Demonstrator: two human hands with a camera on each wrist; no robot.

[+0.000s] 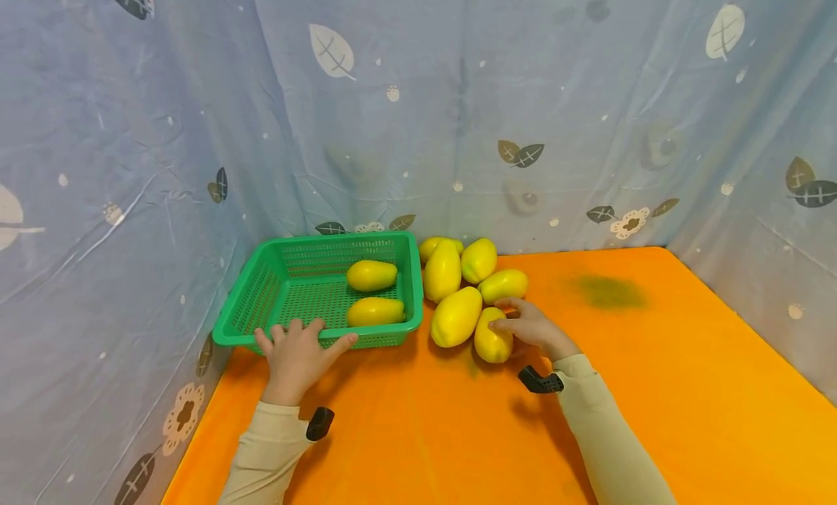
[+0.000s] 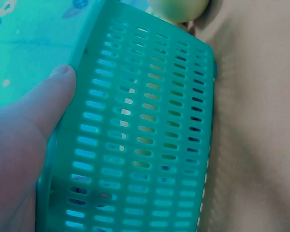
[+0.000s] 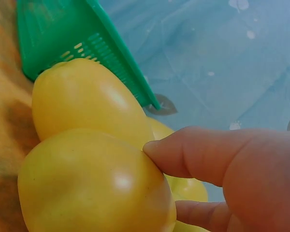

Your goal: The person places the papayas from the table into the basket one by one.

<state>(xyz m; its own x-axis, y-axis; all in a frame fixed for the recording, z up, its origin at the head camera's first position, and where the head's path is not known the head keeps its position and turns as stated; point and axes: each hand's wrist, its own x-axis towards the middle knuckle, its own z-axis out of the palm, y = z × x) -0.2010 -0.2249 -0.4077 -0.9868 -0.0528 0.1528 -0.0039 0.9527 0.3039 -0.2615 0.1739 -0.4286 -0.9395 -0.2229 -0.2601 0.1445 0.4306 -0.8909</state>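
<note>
In the head view, my left hand (image 1: 296,360) holds the near rim of a green plastic basket (image 1: 320,245), fingers over the edge. The left wrist view shows the thumb (image 2: 60,94) along the rim of the slotted basket wall (image 2: 150,116); the other fingers are mostly hidden. Two yellow papayas (image 1: 373,275) lie in the basket's right half. With thumb and fingers, my right hand (image 1: 532,330) grips the nearest papaya (image 1: 492,338) of a group right of the basket. In the right wrist view this papaya (image 3: 94,181) touches or overlaps another papaya (image 3: 87,99) behind it.
Several more papayas (image 1: 442,272) cluster between the basket's right side and the back curtain (image 1: 458,127). The orange tabletop (image 1: 654,374) reaches out to the right, with a dark greenish stain (image 1: 608,292) near the back. Patterned curtain also hangs along both sides.
</note>
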